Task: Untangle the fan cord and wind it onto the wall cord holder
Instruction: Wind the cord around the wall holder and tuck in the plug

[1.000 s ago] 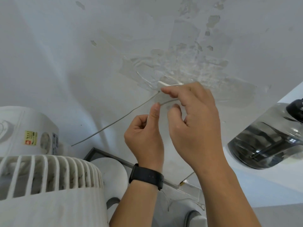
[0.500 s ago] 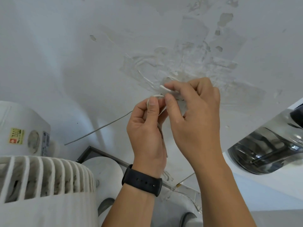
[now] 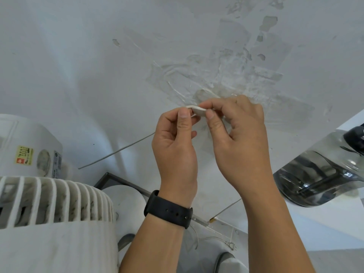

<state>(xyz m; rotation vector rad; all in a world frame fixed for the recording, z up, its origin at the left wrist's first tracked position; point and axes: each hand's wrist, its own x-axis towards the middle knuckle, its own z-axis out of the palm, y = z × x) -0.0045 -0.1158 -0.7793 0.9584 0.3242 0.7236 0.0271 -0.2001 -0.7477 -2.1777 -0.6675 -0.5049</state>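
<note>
white wall [image 3: 82,62], patched peeling plaster [image 3: 232,75]

You have a single view, from the camera on your head, so no second view shares the scene. It faces the white wall [image 3: 82,62] at close range, with the patch of peeled, taped paint high in the frame. Your left hand [image 3: 175,148] and right hand [image 3: 239,138] meet near the centre, forearms entering from the bottom edge. The wide lens bends the edges: the fan grille [image 3: 57,201] sits lower left, a dark glossy object [image 3: 319,178] far right.
</note>
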